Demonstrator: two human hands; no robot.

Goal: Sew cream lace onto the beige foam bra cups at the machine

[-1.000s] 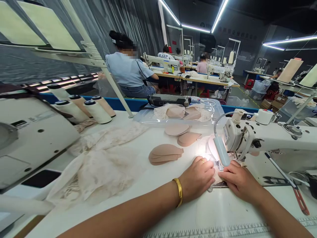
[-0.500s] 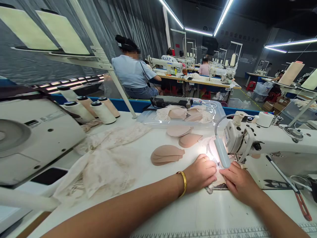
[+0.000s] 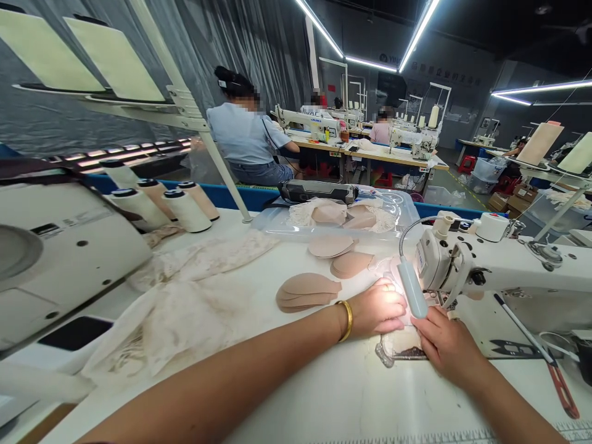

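Observation:
My left hand [image 3: 377, 309], with a gold bangle on its wrist, has its fingers bent and closed on a pale pink lace piece [image 3: 385, 266], just left of the sewing machine's head. My right hand [image 3: 448, 340] pinches the near edge of the same piece, close to the presser foot. The sewing machine [image 3: 504, 253] stands on the right, and its lit lamp [image 3: 412, 288] hides part of the cloth and the needle area. Stacked beige bra-cup pieces [image 3: 308, 291] lie left of my left hand, with more cup pieces [image 3: 332, 246] behind them.
Sheer lace fabric [image 3: 185, 314] spreads over the table's left side, near thread cones [image 3: 187, 209]. A clear plastic bin lid [image 3: 287, 227] holds lace-edged cups. Thread snips [image 3: 513, 348] and a red-handled tool [image 3: 562, 388] lie right. A co-worker [image 3: 247, 132] sits ahead.
My left hand has shifted slightly left and away from my right hand, baring more of the metal plate at the near side. The right hand stays almost in place. The view has turned slightly.

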